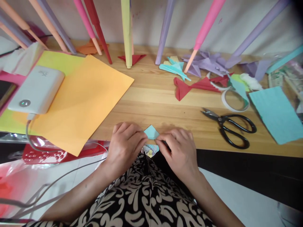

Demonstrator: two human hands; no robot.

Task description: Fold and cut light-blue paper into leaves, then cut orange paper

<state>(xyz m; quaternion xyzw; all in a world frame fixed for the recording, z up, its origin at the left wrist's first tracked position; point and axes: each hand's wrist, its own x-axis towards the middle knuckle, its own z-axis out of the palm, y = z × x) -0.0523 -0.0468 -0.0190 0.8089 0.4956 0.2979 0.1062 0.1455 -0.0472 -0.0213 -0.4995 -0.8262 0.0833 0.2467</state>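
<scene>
A small folded piece of light blue paper (151,132) lies at the table's front edge, its pointed tip facing away from me. My left hand (126,143) grips its left corner, with the fingers curled together. At the right corner, my right hand (178,148) pinches the paper between thumb and fingers. Parts of the paper under the fingertips are hidden. To the right lie black-handled scissors (221,121), their blades a little apart, and a larger light blue paper sheet (279,115).
Rolled paper tubes, one of them purple (165,31), lean against the wall. Folded red paper (182,88) and a roll of tape (234,101) lie at the right. On the left, a white power bank (38,90) with a cable rests on orange paper (94,94).
</scene>
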